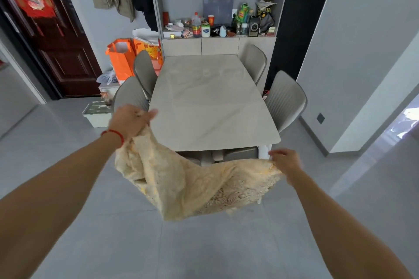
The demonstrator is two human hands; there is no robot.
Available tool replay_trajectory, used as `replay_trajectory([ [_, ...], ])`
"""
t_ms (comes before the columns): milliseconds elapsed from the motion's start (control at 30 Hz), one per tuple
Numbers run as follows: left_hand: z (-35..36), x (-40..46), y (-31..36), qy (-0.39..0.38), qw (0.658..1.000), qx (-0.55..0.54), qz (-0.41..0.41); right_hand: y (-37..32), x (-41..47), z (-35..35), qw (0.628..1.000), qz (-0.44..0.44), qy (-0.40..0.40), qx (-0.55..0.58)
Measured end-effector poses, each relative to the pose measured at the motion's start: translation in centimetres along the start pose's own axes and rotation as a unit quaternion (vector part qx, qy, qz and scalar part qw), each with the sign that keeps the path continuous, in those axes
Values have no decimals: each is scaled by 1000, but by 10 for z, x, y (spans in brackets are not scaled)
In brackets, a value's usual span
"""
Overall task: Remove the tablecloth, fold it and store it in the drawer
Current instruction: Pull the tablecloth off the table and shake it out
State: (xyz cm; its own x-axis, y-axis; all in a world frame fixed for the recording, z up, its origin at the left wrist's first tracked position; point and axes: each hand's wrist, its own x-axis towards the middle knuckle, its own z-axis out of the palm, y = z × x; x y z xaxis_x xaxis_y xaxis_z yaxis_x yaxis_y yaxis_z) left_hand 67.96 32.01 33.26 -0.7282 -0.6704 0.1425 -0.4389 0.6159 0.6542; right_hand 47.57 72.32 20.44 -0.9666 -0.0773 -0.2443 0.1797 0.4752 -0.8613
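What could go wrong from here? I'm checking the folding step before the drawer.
1. The cream lace tablecloth sags low between the left hand and right hand; its middle could brush the grey tiled floor.
2. The right hand holds only an edge, so that side might slip, making the fold uneven.

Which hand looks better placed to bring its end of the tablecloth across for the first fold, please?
Probably the left hand: it holds its bunched end of the tablecloth higher, so it can swing down to the right hand, which pinches the lower end.
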Motion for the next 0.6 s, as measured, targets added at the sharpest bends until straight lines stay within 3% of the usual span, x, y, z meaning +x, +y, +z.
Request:
replay_trajectory([
  [100, -38, 24, -23, 108, 987, -87, -83, 51, 6, -23, 995, 94, 30, -15],
  [200, -49, 36, -15, 139, 977, -130, -99, 59, 1, -14, 983, 128, -37, -126],
  [267, -32, 38, 15, 113, 981, -141, -66, 21, -10, 10, 983, 42, -91, -151],
  [333, -2, 28, 52, 72, 992, -104, 2, -42, -31, 39, 980, -101, -150, -84],
  [433, 44, 5, 98, 7, 994, -49, 98, -140, -73, 73, 919, -283, -274, -5],
  [500, 60, -1, 108, 9, 992, -50, 115, -176, -87, 83, 898, -311, -310, -8],
  [600, 56, -1, 109, 19, 991, -68, 112, -191, -90, 84, 901, -321, -290, -34],
])
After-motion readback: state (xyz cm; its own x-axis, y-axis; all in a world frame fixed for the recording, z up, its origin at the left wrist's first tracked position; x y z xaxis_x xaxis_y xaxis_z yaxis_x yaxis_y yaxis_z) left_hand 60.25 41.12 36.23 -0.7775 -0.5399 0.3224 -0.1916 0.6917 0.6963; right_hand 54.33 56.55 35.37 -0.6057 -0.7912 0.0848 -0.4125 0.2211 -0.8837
